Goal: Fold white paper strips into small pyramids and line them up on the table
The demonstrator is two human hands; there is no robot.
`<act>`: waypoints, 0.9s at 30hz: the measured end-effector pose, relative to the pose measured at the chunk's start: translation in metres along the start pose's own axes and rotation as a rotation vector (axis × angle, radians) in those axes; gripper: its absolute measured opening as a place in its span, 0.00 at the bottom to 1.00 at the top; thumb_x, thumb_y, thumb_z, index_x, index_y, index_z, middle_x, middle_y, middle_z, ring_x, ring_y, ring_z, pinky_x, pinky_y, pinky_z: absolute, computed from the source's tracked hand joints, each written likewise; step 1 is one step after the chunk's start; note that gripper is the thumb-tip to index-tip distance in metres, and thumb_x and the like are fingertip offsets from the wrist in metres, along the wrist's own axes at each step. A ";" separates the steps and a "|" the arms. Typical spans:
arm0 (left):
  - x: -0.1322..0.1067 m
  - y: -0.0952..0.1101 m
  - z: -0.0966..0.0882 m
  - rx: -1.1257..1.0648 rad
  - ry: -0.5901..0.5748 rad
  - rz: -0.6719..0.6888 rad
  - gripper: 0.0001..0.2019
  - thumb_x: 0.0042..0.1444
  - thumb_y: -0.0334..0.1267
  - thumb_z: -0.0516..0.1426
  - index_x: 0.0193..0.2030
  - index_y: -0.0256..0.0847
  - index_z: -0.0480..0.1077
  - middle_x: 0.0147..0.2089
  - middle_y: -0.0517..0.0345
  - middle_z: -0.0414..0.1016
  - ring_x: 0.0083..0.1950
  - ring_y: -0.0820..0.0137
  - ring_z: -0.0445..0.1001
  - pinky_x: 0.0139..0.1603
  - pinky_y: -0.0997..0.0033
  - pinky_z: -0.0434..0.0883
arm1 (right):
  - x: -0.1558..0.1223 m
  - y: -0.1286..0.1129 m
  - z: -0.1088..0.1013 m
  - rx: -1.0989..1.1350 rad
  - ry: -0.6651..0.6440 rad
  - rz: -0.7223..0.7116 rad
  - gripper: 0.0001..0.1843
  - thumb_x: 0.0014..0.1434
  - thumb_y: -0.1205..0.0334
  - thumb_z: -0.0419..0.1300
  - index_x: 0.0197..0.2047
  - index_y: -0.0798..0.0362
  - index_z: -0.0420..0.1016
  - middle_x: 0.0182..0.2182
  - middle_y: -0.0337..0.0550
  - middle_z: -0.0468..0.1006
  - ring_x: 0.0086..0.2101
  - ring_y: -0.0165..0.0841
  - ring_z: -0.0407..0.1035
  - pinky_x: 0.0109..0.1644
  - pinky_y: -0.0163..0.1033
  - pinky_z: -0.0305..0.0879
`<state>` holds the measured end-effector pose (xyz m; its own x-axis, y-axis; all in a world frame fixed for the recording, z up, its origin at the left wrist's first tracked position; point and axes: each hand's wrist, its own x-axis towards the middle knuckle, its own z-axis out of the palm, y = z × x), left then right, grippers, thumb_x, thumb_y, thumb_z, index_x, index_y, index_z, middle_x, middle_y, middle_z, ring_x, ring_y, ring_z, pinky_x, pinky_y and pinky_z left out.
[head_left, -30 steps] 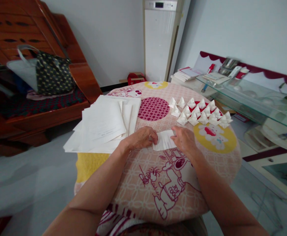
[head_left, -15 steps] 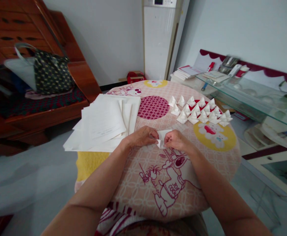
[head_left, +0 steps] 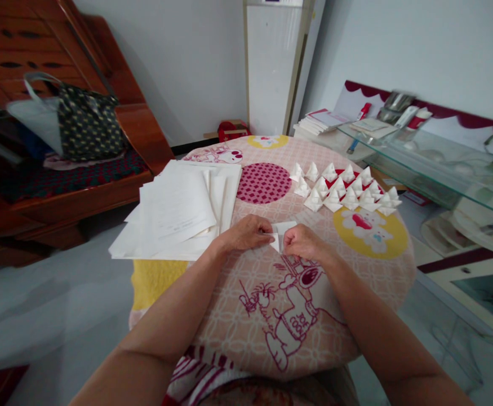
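Right, from my remote seat I've got the small white paper (head_left: 287,226) on the desk (head_left: 229,307), between both hands. My left hand's (head_left: 248,232) fingers pinch its left side, a folded triangle poking out beside them. My right hand's (head_left: 307,243) fingers curl narrow at its right edge; whether they grip, I can't tell.

Well left of the left hand (head_left: 249,232), I log a patterned bag (head_left: 88,127). Right of the right hand (head_left: 307,243): glass shelf (head_left: 445,181).
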<state>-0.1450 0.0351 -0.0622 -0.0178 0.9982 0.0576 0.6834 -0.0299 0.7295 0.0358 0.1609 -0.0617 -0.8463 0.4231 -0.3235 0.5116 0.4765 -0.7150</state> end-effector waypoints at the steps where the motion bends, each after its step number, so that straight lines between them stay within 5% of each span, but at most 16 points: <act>1: 0.001 0.000 0.001 0.012 0.010 -0.009 0.09 0.56 0.38 0.59 0.31 0.36 0.77 0.30 0.60 0.75 0.31 0.74 0.69 0.32 0.75 0.64 | 0.000 0.000 0.000 -0.004 -0.001 0.001 0.05 0.47 0.70 0.63 0.22 0.54 0.75 0.12 0.34 0.70 0.13 0.24 0.60 0.19 0.30 0.52; 14: 0.011 0.013 0.019 0.293 0.139 -0.257 0.04 0.53 0.33 0.61 0.35 0.38 0.78 0.38 0.55 0.78 0.39 0.67 0.74 0.43 0.70 0.69 | -0.004 -0.013 -0.004 -0.160 -0.032 0.021 0.06 0.47 0.72 0.62 0.21 0.55 0.74 0.13 0.34 0.71 0.17 0.26 0.65 0.23 0.30 0.55; 27: 0.014 0.017 0.023 0.306 0.177 -0.384 0.03 0.51 0.32 0.63 0.34 0.37 0.78 0.40 0.55 0.77 0.39 0.69 0.73 0.43 0.70 0.71 | -0.004 -0.016 -0.004 -0.196 -0.031 0.039 0.04 0.47 0.72 0.62 0.23 0.56 0.76 0.15 0.36 0.72 0.20 0.28 0.67 0.26 0.31 0.57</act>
<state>-0.1164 0.0500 -0.0647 -0.4139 0.9094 -0.0413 0.7850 0.3796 0.4896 0.0317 0.1545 -0.0464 -0.8280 0.4216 -0.3697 0.5605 0.6023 -0.5684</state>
